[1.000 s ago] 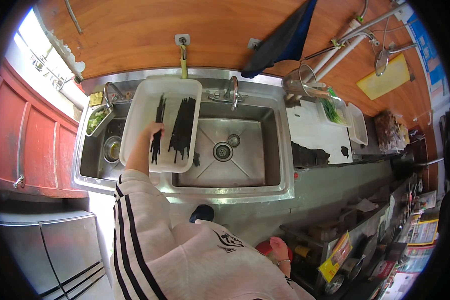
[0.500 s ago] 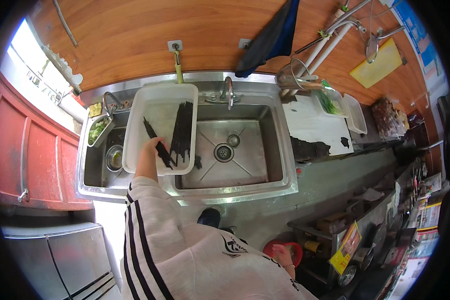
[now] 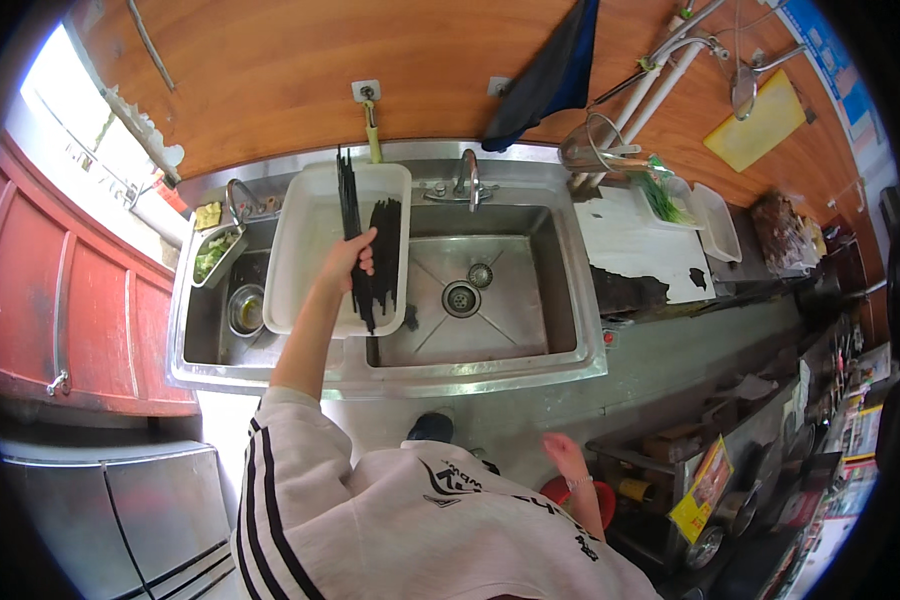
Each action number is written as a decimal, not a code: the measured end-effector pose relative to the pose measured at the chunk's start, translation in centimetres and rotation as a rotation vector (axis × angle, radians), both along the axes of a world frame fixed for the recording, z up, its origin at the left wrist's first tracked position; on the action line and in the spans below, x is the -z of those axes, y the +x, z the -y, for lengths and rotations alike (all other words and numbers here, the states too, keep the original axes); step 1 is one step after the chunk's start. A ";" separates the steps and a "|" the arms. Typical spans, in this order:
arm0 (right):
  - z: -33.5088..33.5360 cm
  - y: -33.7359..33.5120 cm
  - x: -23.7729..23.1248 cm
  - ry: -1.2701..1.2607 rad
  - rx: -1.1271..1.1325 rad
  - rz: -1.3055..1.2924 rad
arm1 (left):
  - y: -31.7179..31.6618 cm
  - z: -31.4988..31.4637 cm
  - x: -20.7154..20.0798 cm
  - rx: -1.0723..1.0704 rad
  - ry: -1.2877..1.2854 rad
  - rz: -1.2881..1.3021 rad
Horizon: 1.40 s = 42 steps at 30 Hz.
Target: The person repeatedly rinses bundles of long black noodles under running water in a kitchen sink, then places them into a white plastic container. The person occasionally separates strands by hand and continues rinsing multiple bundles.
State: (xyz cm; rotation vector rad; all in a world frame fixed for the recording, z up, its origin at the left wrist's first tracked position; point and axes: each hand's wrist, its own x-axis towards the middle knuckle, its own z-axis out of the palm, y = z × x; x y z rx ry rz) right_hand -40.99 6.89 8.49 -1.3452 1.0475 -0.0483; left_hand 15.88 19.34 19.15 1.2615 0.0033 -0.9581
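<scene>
My left hand [image 3: 350,258] is closed round a bundle of black chopsticks [image 3: 349,200]. The bundle stands lengthwise above a white plastic tub [image 3: 290,215], its top ends near the tub's far rim. More black chopsticks [image 3: 386,225] lie side by side in the tub, just right of my hand and partly covered by it. My right hand [image 3: 565,457], a bracelet at its wrist, hangs low beside my body on the right. Its fingers look loosely apart and nothing shows in them.
The tub rests across a steel double sink [image 3: 475,345], under a tap [image 3: 472,185]. A metal bowl [image 3: 246,310] and a tray of greens [image 3: 215,256] sit at left. Clear containers [image 3: 715,222] stand right. A red basin [image 3: 602,500] and cluttered rack [image 3: 660,480] are lower right.
My left hand has lifted its chopsticks from a slant on the tub's left side to a raised, lengthwise position beside the others. My right hand has moved up a little.
</scene>
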 end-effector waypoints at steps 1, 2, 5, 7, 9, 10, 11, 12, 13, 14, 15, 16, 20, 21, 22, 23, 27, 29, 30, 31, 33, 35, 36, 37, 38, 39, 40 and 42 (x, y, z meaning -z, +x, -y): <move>0.4 2.5 -0.8 0.056 0.074 0.019 | -1.7 1.1 -1.1 -0.006 -0.082 0.054; 0.8 5.3 -1.5 0.154 0.165 0.077 | -3.5 2.3 -1.9 -0.007 -0.160 0.129; 1.3 15.0 -2.5 0.467 0.408 0.473 | -8.7 6.4 -3.5 0.050 -0.245 0.244; 1.6 21.1 -2.7 0.694 0.465 0.583 | -12.0 8.8 -3.6 0.113 -0.288 0.341; 2.4 25.5 -2.8 0.889 0.477 0.650 | -14.6 10.7 -3.2 0.187 -0.265 0.395; 2.5 27.4 -2.8 0.956 0.591 0.665 | -15.8 11.4 -2.7 0.185 -0.270 0.387; 2.8 28.6 -2.7 1.044 0.717 0.661 | -16.6 11.7 -2.2 0.224 -0.242 0.439; 3.1 29.0 -2.7 1.024 0.718 0.731 | -17.4 11.9 -1.6 0.280 -0.207 0.492; 3.4 29.3 -2.6 1.024 0.741 0.759 | -18.0 12.1 -0.9 0.305 -0.223 0.482; 3.7 29.2 -2.5 0.993 0.761 0.781 | -18.6 12.1 -0.2 0.336 -0.215 0.473; 3.9 29.0 -2.2 0.986 0.746 0.790 | -19.1 12.1 0.6 0.366 -0.207 0.465; 4.1 28.7 -1.8 0.950 0.729 0.792 | -19.6 12.2 1.3 0.342 -0.229 0.470; 4.3 28.2 0.2 0.937 0.717 0.809 | -21.0 12.9 3.0 0.264 -0.213 0.510; 4.3 28.2 0.5 0.965 0.730 0.817 | -21.2 13.1 3.1 0.263 -0.148 0.528; 4.2 28.2 0.6 0.945 0.718 0.852 | -21.4 13.3 3.1 0.246 -0.174 0.490; 3.9 28.1 0.5 0.926 0.706 0.885 | -21.5 13.5 3.0 0.242 -0.162 0.454; 2.4 26.4 -2.5 1.215 0.627 0.675 | -22.0 13.6 2.5 0.182 -0.075 0.356; 1.8 25.8 -4.6 1.241 0.420 0.810 | -22.3 13.4 2.7 0.186 -0.141 0.372; 1.6 25.9 -5.5 1.291 0.262 0.913 | -22.4 13.3 3.0 0.167 -0.202 0.410; 1.9 26.2 -6.1 1.232 0.366 0.883 | -22.5 13.1 3.4 0.182 -0.176 0.414; 2.8 27.5 -6.5 1.222 0.437 0.902 | -22.5 12.7 4.2 0.189 -0.182 0.472; 3.8 28.7 -5.7 1.261 0.297 1.016 | -22.2 12.2 4.8 0.147 -0.059 0.737; 4.4 29.0 -4.9 1.276 0.220 1.069 | -22.2 11.8 4.9 0.121 0.000 0.868; 4.8 29.4 -3.9 1.178 0.249 1.058 | -21.8 11.4 4.8 0.239 0.025 1.210; 5.0 29.7 -3.0 1.082 0.278 1.045 | -21.7 10.8 4.6 0.263 0.032 1.255; 5.2 29.7 -2.1 1.009 0.292 1.005 | -21.4 10.1 4.1 0.290 0.041 1.300; 5.4 29.7 -1.3 1.009 0.409 0.976 | -21.2 9.2 3.5 0.265 0.027 1.363; 5.9 29.2 -0.3 1.003 0.687 0.806 | -21.0 7.8 1.9 0.191 0.001 1.334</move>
